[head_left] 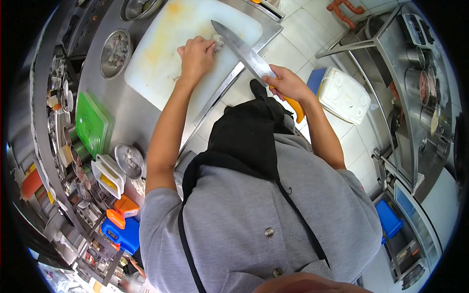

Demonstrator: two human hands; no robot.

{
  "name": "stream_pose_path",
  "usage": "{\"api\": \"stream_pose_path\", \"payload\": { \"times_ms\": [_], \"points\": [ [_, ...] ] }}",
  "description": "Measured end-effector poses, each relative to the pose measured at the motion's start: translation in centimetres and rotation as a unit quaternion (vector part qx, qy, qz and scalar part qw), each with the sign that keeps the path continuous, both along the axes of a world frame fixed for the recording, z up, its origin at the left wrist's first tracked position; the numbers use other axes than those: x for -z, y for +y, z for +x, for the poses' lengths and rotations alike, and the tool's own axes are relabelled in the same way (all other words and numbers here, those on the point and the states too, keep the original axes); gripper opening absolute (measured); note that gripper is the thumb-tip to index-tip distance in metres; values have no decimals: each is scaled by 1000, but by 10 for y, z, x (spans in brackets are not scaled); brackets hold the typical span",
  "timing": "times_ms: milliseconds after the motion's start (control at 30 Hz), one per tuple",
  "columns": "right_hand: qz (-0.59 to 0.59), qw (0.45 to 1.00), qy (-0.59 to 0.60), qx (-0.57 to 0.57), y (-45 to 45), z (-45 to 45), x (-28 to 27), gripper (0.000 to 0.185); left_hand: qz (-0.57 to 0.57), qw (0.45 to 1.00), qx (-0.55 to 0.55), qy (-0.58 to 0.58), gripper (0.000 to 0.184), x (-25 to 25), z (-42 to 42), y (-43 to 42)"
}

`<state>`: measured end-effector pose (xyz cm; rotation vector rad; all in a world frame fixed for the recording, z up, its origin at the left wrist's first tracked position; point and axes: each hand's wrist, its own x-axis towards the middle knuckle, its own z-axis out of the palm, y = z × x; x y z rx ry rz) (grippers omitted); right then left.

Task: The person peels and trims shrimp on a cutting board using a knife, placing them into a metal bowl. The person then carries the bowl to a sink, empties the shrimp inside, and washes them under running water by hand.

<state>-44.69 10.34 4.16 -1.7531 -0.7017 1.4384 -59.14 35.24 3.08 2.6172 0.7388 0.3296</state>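
Observation:
A large knife (pixel 244 52) with a yellow-orange handle is gripped in my right hand (pixel 288 84), its blade pointing to the upper left over the edge of the white cutting board (pixel 161 53). On the board, my left hand (pixel 196 57) has its fingers bent and pressed together at a small greyish, shrimp-like piece (pixel 218 43). The blade lies close beside that piece; whether they touch is not clear. Yellowish stains mark the board. Left of it, a steel bowl (pixel 116 53) holds many small grey pieces.
Green boards (pixel 92 124), a steel bowl (pixel 129 161) and a white basket (pixel 108 176) are on the counter at the left. A blue-and-white cooler (pixel 343 95) stands on the tiled floor. Metal shelving (pixel 386 58) with pots is at the right. Part of another person shows at lower left.

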Motion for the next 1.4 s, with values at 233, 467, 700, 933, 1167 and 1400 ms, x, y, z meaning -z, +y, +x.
{"api": "stream_pose_path", "payload": {
  "times_ms": [233,467,700,933,1167,1400],
  "points": [
    [-32,999,-5,-20,-29,-11,-7,20,39,999,16,32,16,-6,1,3],
    [-33,999,34,1,-53,-40,-5,20,-49,997,-51,27,20,-4,-2,-3],
    [-54,998,33,9,-68,-66,-6,21,-299,930,-214,-5,18,-14,3,-22],
    [-53,997,50,18,-81,-88,-19,21,-304,925,-224,-34,18,-11,3,-24],
    [-5,999,-45,-13,-97,-98,-5,21,-267,941,-210,-14,17,-8,3,-19],
    [-54,998,26,-1,-115,-92,-14,16,-186,970,-157,17,40,0,3,3]
  ]
}}
